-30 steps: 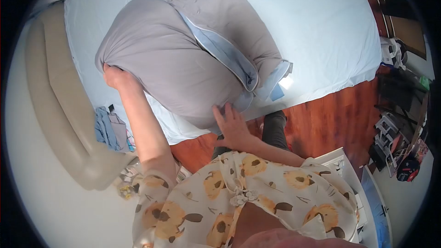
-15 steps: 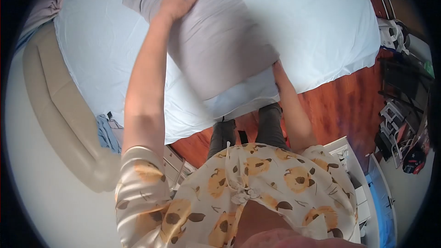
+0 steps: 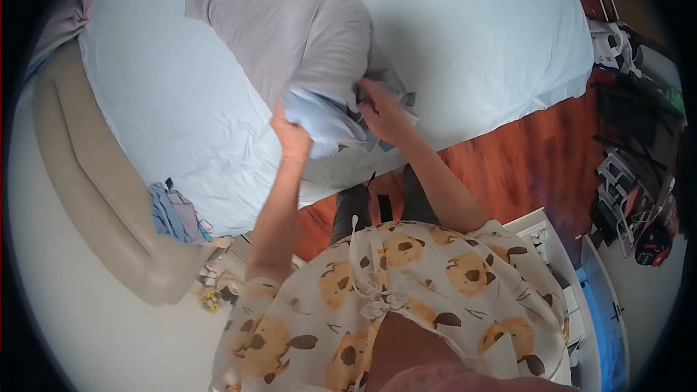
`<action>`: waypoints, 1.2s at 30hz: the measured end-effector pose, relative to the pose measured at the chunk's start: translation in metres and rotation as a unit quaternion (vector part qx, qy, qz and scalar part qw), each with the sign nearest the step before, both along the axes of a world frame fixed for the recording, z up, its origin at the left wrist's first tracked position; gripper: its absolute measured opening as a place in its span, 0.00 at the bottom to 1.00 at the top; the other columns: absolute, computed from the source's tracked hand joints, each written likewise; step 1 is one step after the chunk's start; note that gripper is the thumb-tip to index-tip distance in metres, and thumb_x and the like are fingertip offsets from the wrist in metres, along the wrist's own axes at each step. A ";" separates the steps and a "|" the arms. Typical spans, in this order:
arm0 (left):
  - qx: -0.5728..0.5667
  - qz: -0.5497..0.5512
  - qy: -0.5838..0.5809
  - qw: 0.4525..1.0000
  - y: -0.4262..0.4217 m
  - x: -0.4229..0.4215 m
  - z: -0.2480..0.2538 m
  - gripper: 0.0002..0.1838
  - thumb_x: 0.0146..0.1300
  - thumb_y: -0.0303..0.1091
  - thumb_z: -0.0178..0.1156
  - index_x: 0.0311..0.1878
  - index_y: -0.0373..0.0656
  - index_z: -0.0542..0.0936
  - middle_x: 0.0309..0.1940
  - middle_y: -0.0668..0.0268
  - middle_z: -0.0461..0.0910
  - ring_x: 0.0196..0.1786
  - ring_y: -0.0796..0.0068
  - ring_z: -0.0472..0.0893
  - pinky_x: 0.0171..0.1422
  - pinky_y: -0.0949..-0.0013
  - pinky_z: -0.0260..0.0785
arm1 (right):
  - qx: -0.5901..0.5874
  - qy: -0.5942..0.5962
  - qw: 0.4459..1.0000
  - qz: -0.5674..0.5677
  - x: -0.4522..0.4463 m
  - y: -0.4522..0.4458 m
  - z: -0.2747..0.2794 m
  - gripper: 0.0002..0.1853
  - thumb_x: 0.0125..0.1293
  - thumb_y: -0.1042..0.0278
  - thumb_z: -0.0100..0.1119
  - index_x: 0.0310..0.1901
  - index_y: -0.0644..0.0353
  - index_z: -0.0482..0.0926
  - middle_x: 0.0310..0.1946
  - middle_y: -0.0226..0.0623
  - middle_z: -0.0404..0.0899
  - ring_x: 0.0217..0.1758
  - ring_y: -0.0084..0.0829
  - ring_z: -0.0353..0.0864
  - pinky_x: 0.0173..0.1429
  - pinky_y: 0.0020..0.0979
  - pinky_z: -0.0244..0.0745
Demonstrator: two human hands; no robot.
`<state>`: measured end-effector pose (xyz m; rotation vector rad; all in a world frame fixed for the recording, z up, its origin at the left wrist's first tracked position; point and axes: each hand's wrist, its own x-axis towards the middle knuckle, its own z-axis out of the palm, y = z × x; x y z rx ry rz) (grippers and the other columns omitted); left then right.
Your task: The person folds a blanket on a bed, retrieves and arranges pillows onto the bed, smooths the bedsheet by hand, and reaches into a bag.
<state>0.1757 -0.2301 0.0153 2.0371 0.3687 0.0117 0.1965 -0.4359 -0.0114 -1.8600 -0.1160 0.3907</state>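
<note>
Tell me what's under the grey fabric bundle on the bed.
The pale blue sheet shows on both sides of the grey bundle, so it probably continues beneath. Anything else directly under the bundle is covered and cannot be seen.

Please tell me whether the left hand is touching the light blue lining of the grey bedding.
Touching. The head view shows the left hand closed on the edge of the light blue lining, with no gap between them.

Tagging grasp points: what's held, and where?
A grey pillow-like bundle, gripped at its near, blue-lined end: left hand at one side, right hand opposite.
</note>
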 end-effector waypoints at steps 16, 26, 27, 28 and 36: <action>0.129 -0.137 -0.120 0.975 -0.018 0.017 0.099 0.26 0.42 0.20 0.61 0.51 0.43 0.80 0.30 0.62 0.73 0.31 0.63 0.76 0.36 0.69 0.71 | -0.360 -0.070 0.906 0.214 -0.037 0.008 -0.049 0.08 0.49 0.66 0.56 0.29 0.54 0.83 0.43 0.37 0.78 0.50 0.41 0.75 0.46 0.43 0.68; 0.088 -0.399 0.093 0.908 0.003 0.005 0.036 0.25 0.52 0.33 0.66 0.56 0.43 0.75 0.45 0.57 0.76 0.46 0.61 0.78 0.49 0.61 0.71 | 0.072 0.430 0.889 0.140 -0.018 -0.157 -0.069 0.30 0.62 0.50 0.58 0.60 0.61 0.69 0.45 0.37 0.80 0.43 0.28 0.81 0.45 0.28 0.77; -0.012 -0.266 0.127 0.956 0.020 0.020 0.037 0.24 0.56 0.35 0.65 0.57 0.42 0.75 0.45 0.58 0.76 0.44 0.64 0.79 0.48 0.66 0.72 | 0.163 0.427 0.887 0.068 0.003 -0.179 -0.078 0.31 0.63 0.44 0.57 0.61 0.58 0.70 0.44 0.36 0.80 0.42 0.27 0.81 0.45 0.27 0.77; 0.051 -0.191 0.096 0.976 0.036 0.037 0.043 0.25 0.56 0.36 0.65 0.57 0.40 0.74 0.46 0.56 0.77 0.43 0.62 0.79 0.47 0.66 0.72 | 0.124 0.375 0.918 -0.015 0.032 -0.175 -0.073 0.32 0.63 0.43 0.56 0.60 0.60 0.70 0.43 0.37 0.80 0.41 0.27 0.80 0.45 0.27 0.76; -0.073 0.263 0.100 0.957 0.157 0.142 -0.049 0.39 0.61 0.52 0.60 0.67 0.34 0.62 0.59 0.44 0.69 0.58 0.56 0.74 0.59 0.64 0.68 | -0.050 0.167 0.985 -0.015 0.253 0.048 -0.025 0.43 0.62 0.31 0.48 0.62 0.67 0.66 0.56 0.47 0.74 0.57 0.39 0.75 0.59 0.38 0.69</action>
